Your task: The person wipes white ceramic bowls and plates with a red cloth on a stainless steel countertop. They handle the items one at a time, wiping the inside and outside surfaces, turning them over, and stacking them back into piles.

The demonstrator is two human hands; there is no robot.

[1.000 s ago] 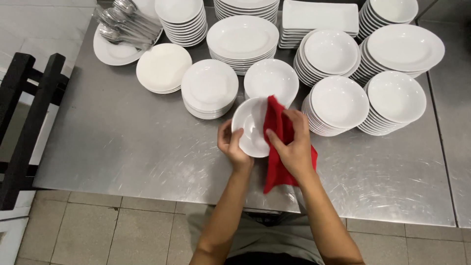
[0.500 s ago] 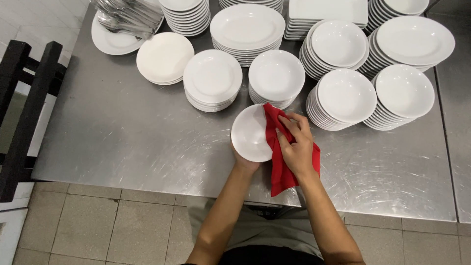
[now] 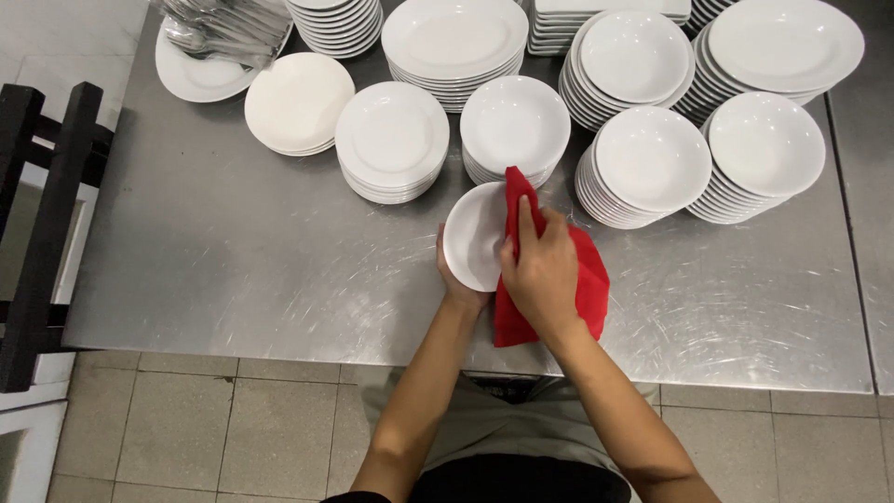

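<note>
While the small white bowl (image 3: 473,237) is held tilted just above the near part of the steel worktop (image 3: 214,251), we see the left hand (image 3: 458,284) cupping it from below, its grip closed round the lower rim. The right hand (image 3: 540,270) presses a red cloth (image 3: 589,289) against the bowl's right side, fingers (image 3: 523,224) laid flat on the fabric and pinching it to the rim; one corner of the cloth sticks up past the bowl, and the rest hangs down under the palm toward the worktop's front edge. Just behind the bowl stands a stack of like bowls (image 3: 515,126), nearly touching the cloth's raised tip. To its left we find a stack of flat plates (image 3: 392,140), then a cream-coloured plate stack (image 3: 298,102). To the right stand two tall stacks of deep bowls (image 3: 652,163) (image 3: 765,149). Further back lie oval platters (image 3: 454,42) and more plate stacks. At the far left corner a platter carries metal cutlery (image 3: 223,23). A black wooden frame (image 3: 42,233) stands left of the worktop, over a tiled floor (image 3: 186,428).
</note>
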